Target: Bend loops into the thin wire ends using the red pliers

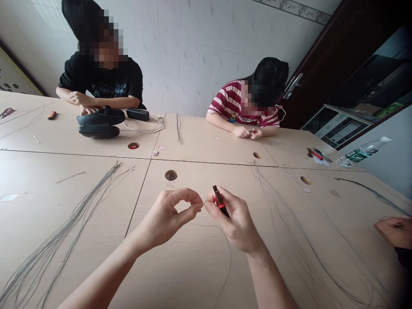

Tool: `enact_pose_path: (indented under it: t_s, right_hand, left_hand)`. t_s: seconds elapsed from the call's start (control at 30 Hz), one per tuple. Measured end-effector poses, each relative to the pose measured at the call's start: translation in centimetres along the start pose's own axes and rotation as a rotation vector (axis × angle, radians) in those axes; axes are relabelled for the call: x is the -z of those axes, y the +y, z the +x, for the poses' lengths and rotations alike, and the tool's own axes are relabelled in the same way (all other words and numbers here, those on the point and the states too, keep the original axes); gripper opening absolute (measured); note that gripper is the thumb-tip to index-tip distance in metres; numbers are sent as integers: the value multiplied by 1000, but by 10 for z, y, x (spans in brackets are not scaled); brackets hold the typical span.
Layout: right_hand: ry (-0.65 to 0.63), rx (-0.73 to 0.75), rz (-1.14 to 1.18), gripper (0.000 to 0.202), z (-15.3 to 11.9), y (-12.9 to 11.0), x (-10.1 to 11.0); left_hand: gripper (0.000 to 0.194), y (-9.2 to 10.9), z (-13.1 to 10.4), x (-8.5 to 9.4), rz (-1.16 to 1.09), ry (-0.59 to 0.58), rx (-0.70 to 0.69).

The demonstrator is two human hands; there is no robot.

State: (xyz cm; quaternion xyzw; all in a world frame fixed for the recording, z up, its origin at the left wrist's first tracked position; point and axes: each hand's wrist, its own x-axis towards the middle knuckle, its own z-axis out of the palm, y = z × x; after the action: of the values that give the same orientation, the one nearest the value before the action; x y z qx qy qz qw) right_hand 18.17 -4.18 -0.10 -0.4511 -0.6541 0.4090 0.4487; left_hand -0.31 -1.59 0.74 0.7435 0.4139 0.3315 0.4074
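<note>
At the far right of the bench (189,279) I see a capped clear bottle (362,152), its contents too faint to tell; a dark rounded case (99,122) sits at far left, and I cannot see inside it. Something red shows in the far-left round hole (133,146). Near the middle, I have my left hand (170,214) arched, thumb and forefinger pinched on a thin wire (230,253) that curves below. My right hand (236,219) is closed around small pliers (219,199), jaws pointing up and away, fingertips just beside the left's.
</note>
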Motion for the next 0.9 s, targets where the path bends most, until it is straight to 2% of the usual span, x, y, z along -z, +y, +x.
enact_pose_path:
  t_s: [0.23,0.43,0.53,0.6,0.67,0.77,0.9]
  right_hand:
    - [-28,126,-66,15,-1,1,0]
    - [-85,215,-155,14,-1,5,2]
    - [-69,209,-135,13,-1,4,2]
    - [-35,168,-96,15,0,3,2]
    - [-9,118,-47,17,0,2,2]
    - [-3,65,13,19,0,2,3]
    - [5,34,36,20,0,3,5]
  left_hand:
    - [15,-3,3,2,-100,-77,29]
    - [16,-5,6,8,-386,-245,238]
    - [15,-7,7,9,-509,-277,299]
    - [14,-7,7,7,-547,-253,273]
    - [13,-6,5,5,-503,-207,191]
    - [9,-3,2,1,-329,-109,67]
    - [8,-1,-1,-3,-144,2,41]
